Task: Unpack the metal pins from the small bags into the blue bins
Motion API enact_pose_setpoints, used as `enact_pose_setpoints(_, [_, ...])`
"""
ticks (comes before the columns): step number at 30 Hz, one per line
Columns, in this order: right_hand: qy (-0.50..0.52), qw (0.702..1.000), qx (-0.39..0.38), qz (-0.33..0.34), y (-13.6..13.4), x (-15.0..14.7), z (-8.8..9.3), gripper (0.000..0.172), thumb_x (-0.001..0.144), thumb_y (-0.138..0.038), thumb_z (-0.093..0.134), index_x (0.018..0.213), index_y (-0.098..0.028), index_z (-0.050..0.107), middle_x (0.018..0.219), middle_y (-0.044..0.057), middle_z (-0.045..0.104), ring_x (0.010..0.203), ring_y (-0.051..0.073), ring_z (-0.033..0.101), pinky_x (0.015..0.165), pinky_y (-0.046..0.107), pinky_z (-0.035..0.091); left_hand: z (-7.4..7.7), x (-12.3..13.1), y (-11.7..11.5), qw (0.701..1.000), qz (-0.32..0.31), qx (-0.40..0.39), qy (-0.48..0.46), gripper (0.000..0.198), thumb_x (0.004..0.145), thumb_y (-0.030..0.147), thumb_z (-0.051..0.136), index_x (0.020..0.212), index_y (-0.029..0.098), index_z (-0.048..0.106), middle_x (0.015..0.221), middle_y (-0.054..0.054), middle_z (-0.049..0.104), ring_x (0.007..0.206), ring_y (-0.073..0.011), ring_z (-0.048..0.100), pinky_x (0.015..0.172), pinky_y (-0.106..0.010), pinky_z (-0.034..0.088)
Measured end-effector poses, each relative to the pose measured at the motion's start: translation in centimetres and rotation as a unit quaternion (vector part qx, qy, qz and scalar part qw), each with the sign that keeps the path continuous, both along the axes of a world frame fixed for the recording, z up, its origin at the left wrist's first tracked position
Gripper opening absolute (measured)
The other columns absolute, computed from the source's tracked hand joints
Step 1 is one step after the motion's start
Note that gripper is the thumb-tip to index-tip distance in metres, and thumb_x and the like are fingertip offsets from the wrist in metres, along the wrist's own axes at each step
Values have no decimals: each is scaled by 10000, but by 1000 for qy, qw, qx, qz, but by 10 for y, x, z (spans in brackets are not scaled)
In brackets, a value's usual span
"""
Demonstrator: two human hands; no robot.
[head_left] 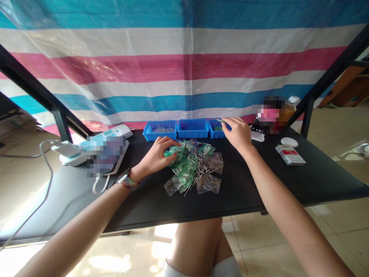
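My left hand [161, 154] lies over the left side of a pile of small green plastic packets [186, 169], touching them, with thumb and fingers apart. Among the pile are clear packets [210, 184] holding small pin-like pieces, and loose thin metal rods [201, 169]. My right hand [238, 134] is over the right blue bin [216, 134], its fingers pinched together. A small thin greenish thing shows at its fingertips, too small to name. Some green shows inside that bin, partly behind the hand.
The left blue bin [160, 136] holds pale clear packets, beside the middle blue bin [193, 134]. A power strip [95, 144] and a blurred-out device [108, 156] lie left on the black table [138, 207]. At right are a small box [290, 154] and a white round object [289, 142].
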State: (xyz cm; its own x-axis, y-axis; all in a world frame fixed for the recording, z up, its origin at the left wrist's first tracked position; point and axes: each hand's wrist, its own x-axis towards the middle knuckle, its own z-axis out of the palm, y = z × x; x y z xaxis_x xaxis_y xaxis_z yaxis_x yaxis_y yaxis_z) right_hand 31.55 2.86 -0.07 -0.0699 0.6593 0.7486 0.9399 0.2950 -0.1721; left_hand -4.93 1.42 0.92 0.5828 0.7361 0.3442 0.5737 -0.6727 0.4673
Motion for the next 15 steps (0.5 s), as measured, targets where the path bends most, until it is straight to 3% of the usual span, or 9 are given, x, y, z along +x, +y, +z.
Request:
enact_pose_setpoints(3, [-40, 999, -24, -20, 3, 3, -5, 367, 1039, -307, 552, 1247, -134, 800, 1042, 150, 840, 1009, 327, 727, 1072, 510, 484, -3, -2, 3, 998, -23, 3, 59, 407, 866, 327, 633, 1229, 198, 763, 1244, -122, 726, 1101, -325, 631, 1078, -519, 460])
enact_pose_setpoints(7, [-36, 999, 11, -10, -1, -9, -3, 410, 1088, -306, 451, 1267, -133, 776, 1159, 163, 824, 1052, 317, 708, 1010, 459, 476, -7, -1, 3, 997, -24, 15, 78, 413, 885, 345, 638, 1244, 182, 759, 1239, -137, 712, 1104, -333, 639, 1074, -518, 482])
enact_pose_setpoints(15, [-25, 992, 33, 123, -10, -39, -8, 339, 1086, -281, 482, 1184, -173, 788, 1025, 122, 816, 974, 281, 703, 964, 455, 522, -8, -2, 6, 999, -25, 10, -19, 297, 1022, 423, 599, 1164, 220, 763, 1146, -97, 765, 1066, -271, 719, 980, -383, 541])
